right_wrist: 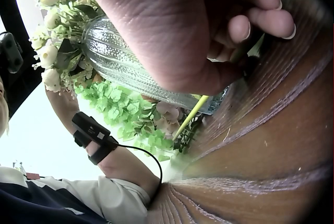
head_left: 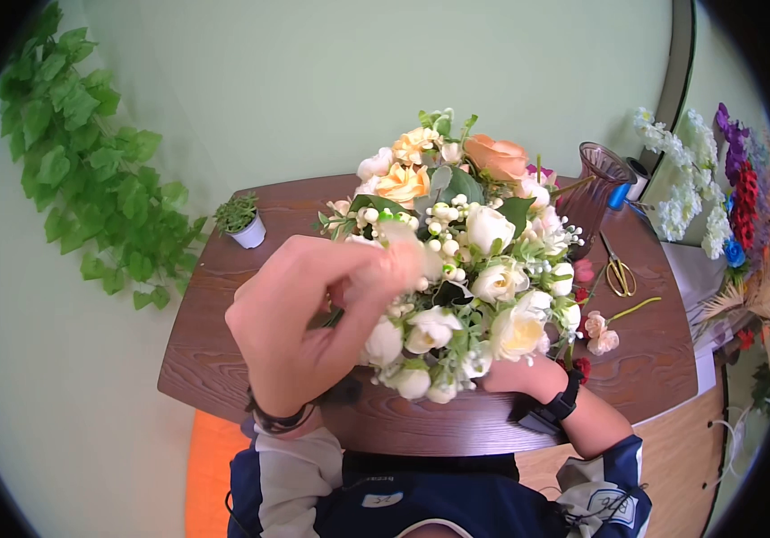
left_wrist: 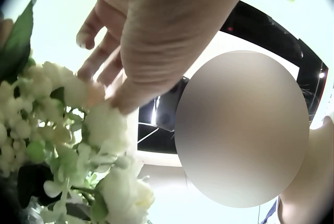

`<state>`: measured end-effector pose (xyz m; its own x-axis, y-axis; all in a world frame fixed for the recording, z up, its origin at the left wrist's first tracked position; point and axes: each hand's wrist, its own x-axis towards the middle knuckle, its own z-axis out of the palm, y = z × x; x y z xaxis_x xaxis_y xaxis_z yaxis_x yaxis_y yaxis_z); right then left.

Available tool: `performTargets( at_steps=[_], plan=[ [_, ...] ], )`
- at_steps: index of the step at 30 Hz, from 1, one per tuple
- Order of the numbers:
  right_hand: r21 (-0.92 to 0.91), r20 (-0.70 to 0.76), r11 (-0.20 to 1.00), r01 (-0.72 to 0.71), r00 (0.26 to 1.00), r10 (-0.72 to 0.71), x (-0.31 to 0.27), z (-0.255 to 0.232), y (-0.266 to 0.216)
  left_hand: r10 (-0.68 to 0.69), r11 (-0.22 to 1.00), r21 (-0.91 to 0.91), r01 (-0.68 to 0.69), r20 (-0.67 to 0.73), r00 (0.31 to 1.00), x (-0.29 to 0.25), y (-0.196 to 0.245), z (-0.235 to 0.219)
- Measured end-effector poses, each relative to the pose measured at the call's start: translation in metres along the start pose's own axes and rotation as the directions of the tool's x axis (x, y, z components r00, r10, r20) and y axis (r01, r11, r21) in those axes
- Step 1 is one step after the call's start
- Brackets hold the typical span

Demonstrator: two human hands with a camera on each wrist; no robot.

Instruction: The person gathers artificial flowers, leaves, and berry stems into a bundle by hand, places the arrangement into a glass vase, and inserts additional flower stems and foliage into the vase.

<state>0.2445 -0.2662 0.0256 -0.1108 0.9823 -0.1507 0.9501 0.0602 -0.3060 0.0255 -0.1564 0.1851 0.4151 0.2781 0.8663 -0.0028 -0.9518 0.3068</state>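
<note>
A full arrangement of white and peach flowers (head_left: 517,334) stands in a ribbed clear glass vase (right_wrist: 117,52). My left hand (head_left: 308,314) is raised at the left of the blooms, thumb and fingertips pinching a pale flower (head_left: 412,255), blurred in the head view. In the left wrist view, that hand (left_wrist: 156,31) reaches in beside the white blooms (left_wrist: 107,127). Low behind the arrangement, my right hand (right_wrist: 198,41) curls its fingers round a yellow-green flower stem (right_wrist: 190,118), close over the table. The blooms partly cover this hand (head_left: 515,377) in the head view.
On the brown table (head_left: 223,345) are a small potted plant (head_left: 246,224), a brownish glass vase (head_left: 589,193), gold-handled scissors (head_left: 619,273) and loose pink flowers (head_left: 600,334). Leafy vines (head_left: 80,152) hang at the left. More flowers (head_left: 690,170) stand at the right.
</note>
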Motion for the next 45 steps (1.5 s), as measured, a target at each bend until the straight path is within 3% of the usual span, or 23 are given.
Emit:
performTargets(
  at_steps=[1, 2, 3, 6, 7, 9, 11, 14, 16, 20, 22, 23, 25, 27, 29, 30, 32, 33, 35, 36, 37, 39, 45],
  plan=[
    [0.006, -0.001, 1.000, 0.005, 1.000, -0.005, 0.001, 0.007, 0.002, -0.172, 0.985, -0.005, 0.173, -0.144, 0.975, -0.001, 0.001, 0.006],
    [-0.048, -0.199, 0.994, 0.094, 0.975, -0.102, 0.002, 0.019, 0.008, -0.209, 0.977, -0.005, 0.211, -0.181, 0.961, 0.002, 0.002, 0.010],
    [-0.121, -0.383, 0.978, 0.168, 0.902, -0.202, 0.003, 0.027, 0.013, -0.209, 0.977, -0.001, 0.212, -0.181, 0.961, 0.001, -0.001, 0.010],
    [-0.081, -0.454, 0.975, 0.206, 0.864, -0.220, 0.002, 0.017, 0.007, -0.035, 0.998, -0.054, 0.039, 0.069, 0.997, -0.002, -0.006, 0.008],
    [-0.063, -0.473, 0.973, 0.222, 0.852, -0.225, 0.001, 0.012, 0.004, -0.034, 0.998, -0.055, 0.038, 0.070, 0.997, -0.002, -0.006, 0.005],
    [-0.050, -0.479, 0.970, 0.237, 0.847, -0.231, 0.001, 0.013, 0.005, 0.066, 0.993, -0.112, -0.035, 0.285, 0.956, -0.001, -0.003, 0.001],
    [-0.018, -0.402, 0.980, 0.199, 0.896, -0.189, -0.001, 0.013, 0.005, 0.051, 0.993, -0.119, -0.019, 0.273, 0.961, -0.002, -0.002, 0.002],
    [-0.027, -0.445, 0.975, 0.222, 0.871, -0.211, 0.000, 0.009, 0.002, 0.072, 0.991, -0.127, -0.033, 0.313, 0.947, 0.001, -0.002, -0.005],
    [-0.061, -0.455, 0.975, 0.215, 0.863, -0.218, 0.001, 0.011, 0.002, -0.018, 0.991, -0.118, 0.062, 0.346, 0.938, 0.004, 0.001, -0.010],
    [-0.114, -0.421, 0.984, 0.139, 0.890, -0.175, 0.002, 0.016, 0.005, -0.086, 0.970, -0.200, 0.142, 0.264, 0.961, 0.003, -0.002, -0.018],
    [-0.076, -0.406, 0.990, 0.121, 0.903, -0.142, -0.004, 0.006, 0.003, -0.134, 0.977, -0.151, 0.148, 0.099, 0.986, 0.001, -0.005, -0.018],
    [-0.039, -0.390, 0.994, 0.103, 0.914, -0.110, -0.007, 0.002, 0.003, -0.137, 0.977, -0.152, 0.151, 0.098, 0.986, 0.002, -0.009, -0.018],
    [-0.028, -0.376, 0.997, 0.068, 0.923, -0.074, -0.008, 0.021, 0.025, 0.043, 0.984, -0.176, -0.023, 0.109, 0.993, 0.006, -0.018, -0.016],
    [-0.018, -0.367, 0.999, 0.033, 0.930, -0.037, -0.004, 0.035, 0.043, 0.035, 0.986, -0.165, -0.009, 0.155, 0.987, 0.006, -0.019, -0.014],
    [-0.121, -0.498, 0.984, 0.132, 0.849, -0.175, 0.001, 0.042, 0.056, 0.029, 0.988, -0.153, 0.002, 0.201, 0.979, 0.006, -0.019, -0.012],
    [-0.122, -0.497, 0.984, 0.131, 0.850, -0.175, 0.005, 0.052, 0.065, 0.052, 0.992, -0.120, -0.024, 0.236, 0.970, 0.006, -0.019, -0.011],
    [0.079, -0.461, 0.967, 0.240, 0.869, -0.178, 0.012, 0.071, 0.081, 0.072, 0.995, -0.090, -0.049, 0.271, 0.960, 0.005, -0.017, -0.006],
    [0.079, -0.460, 0.968, 0.239, 0.870, -0.177, 0.008, 0.052, 0.065, 0.060, 0.996, -0.078, -0.038, 0.299, 0.952, 0.003, -0.014, -0.004],
    [-0.092, -0.497, 0.970, 0.225, 0.834, -0.240, 0.000, -0.002, 0.012, 0.047, 0.997, -0.069, -0.026, 0.328, 0.944, 0.001, -0.009, 0.001],
    [-0.011, -0.405, 0.984, 0.180, 0.899, -0.169, 0.002, -0.001, 0.009, 0.028, 0.996, -0.085, 0.002, 0.344, 0.939, 0.002, -0.004, 0.003],
    [-0.116, -0.509, 0.972, 0.206, 0.828, -0.236, 0.011, 0.021, 0.026, 0.009, 0.995, -0.099, 0.029, 0.360, 0.933, 0.002, -0.002, 0.004],
    [-0.175, -0.285, 0.984, 0.028, 0.955, -0.078, 0.006, 0.015, 0.019, 0.059, 0.991, -0.134, -0.005, 0.404, 0.913, 0.003, -0.006, 0.006],
    [-0.163, -0.298, 0.985, 0.052, 0.949, -0.099, 0.004, 0.011, 0.017, -0.026, 0.999, -0.015, 0.036, 0.435, 0.900, 0.006, 0.000, 0.007]
  ],
)
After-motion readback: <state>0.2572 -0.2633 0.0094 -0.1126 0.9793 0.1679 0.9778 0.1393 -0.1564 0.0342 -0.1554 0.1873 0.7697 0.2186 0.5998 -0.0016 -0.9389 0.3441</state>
